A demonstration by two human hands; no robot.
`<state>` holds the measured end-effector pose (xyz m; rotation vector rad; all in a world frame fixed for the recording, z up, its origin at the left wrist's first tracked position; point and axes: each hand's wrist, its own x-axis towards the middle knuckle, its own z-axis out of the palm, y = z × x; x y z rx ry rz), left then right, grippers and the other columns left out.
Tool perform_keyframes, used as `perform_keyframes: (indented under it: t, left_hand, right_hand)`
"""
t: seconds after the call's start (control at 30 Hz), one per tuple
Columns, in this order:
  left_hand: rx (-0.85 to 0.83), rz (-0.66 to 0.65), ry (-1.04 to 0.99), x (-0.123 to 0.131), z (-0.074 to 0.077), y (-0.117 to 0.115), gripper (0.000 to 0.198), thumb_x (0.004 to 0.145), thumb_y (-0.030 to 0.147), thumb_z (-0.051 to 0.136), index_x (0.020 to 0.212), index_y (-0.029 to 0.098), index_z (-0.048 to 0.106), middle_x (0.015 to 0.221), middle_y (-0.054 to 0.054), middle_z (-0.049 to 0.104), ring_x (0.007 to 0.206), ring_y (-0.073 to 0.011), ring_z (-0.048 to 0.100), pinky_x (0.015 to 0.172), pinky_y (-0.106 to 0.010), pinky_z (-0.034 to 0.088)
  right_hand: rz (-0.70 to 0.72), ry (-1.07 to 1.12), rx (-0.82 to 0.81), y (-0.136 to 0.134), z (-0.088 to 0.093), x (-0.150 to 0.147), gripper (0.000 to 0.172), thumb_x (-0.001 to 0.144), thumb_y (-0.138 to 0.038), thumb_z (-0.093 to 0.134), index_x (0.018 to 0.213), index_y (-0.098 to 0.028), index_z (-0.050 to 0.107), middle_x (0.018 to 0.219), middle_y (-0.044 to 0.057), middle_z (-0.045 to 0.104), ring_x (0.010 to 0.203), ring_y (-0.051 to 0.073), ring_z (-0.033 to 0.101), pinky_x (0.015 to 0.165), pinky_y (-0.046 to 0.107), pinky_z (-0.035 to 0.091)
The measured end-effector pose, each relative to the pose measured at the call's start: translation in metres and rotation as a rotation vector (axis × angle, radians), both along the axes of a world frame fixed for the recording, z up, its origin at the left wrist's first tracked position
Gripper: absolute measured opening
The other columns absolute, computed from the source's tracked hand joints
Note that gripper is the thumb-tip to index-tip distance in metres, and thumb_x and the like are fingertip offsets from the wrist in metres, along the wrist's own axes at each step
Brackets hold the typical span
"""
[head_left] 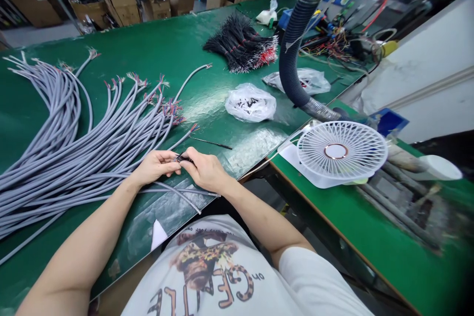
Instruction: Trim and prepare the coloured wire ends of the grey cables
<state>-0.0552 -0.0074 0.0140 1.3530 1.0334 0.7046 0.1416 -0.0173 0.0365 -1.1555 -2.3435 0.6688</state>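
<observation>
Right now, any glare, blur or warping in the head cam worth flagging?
Head view: glare on the green table beside the plastic bag; wide-lens bending at the edges, the hose curves; lower right corner past the fan is smeared; left hand and right hand sharp, pinching a small dark piece.

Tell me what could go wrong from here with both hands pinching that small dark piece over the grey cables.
1. The small dark piece, pinched between the left hand and right hand near the table edge, could slip and drop off.
2. A forearm might snag the loose grey cables and drag them.
3. The thin black wire lying beside the hands could be knocked away.
</observation>
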Motion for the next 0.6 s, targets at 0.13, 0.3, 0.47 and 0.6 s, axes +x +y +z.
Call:
perform_keyframes:
  t: [0.13, 0.3, 0.47, 0.6]
  left_hand:
    - [-0.032, -0.028, 0.016, 0.001, -0.001, 0.001, 0.027, 0.069, 0.039, 0.073, 0.074, 0.013, 0.068, 0.066, -0.004, 0.067, 0.048, -0.0069, 0.049, 0.049, -0.019, 0.041]
    - [0.041, 0.053, 0.001, -0.006, 0.001, 0.006, 0.038, 0.067, 0.039, 0.075, 0.096, 0.015, 0.071, 0.079, -0.005, 0.068, 0.069, -0.0144, 0.061, 0.069, -0.027, 0.049]
    - [0.337, 0.171, -0.037, -0.004, 0.005, 0.005, 0.024, 0.075, 0.037, 0.069, 0.09, 0.018, 0.074, 0.086, -0.006, 0.063, 0.083, -0.0167, 0.059, 0.079, -0.029, 0.048]
    - [0.315, 0.135, -0.129, 0.005, 0.006, -0.001, 0.015, 0.074, 0.032, 0.072, 0.08, 0.018, 0.075, 0.083, -0.005, 0.061, 0.075, -0.0152, 0.057, 0.068, -0.027, 0.047]
  right_hand:
    - [-0.008, -0.01, 0.007, 0.0, -0.003, 0.001, 0.018, 0.097, -0.034, 0.043, 0.097, -0.019, 0.053, 0.093, 0.004, 0.07, 0.083, 0.016, 0.067, 0.064, 0.024, 0.038]
    - [-0.009, -0.053, 0.025, 0.0, -0.008, 0.003, 0.023, 0.097, -0.036, 0.043, 0.102, -0.018, 0.057, 0.101, 0.005, 0.071, 0.089, 0.016, 0.067, 0.068, 0.024, 0.039]
    - [-0.012, -0.104, 0.061, -0.002, -0.008, 0.004, 0.028, 0.097, -0.039, 0.042, 0.102, -0.018, 0.06, 0.1, 0.005, 0.072, 0.09, 0.016, 0.067, 0.066, 0.024, 0.039]
    - [0.012, -0.139, 0.104, -0.003, -0.006, 0.002, 0.032, 0.097, -0.042, 0.04, 0.098, -0.017, 0.06, 0.095, 0.006, 0.072, 0.082, 0.016, 0.067, 0.062, 0.025, 0.036]
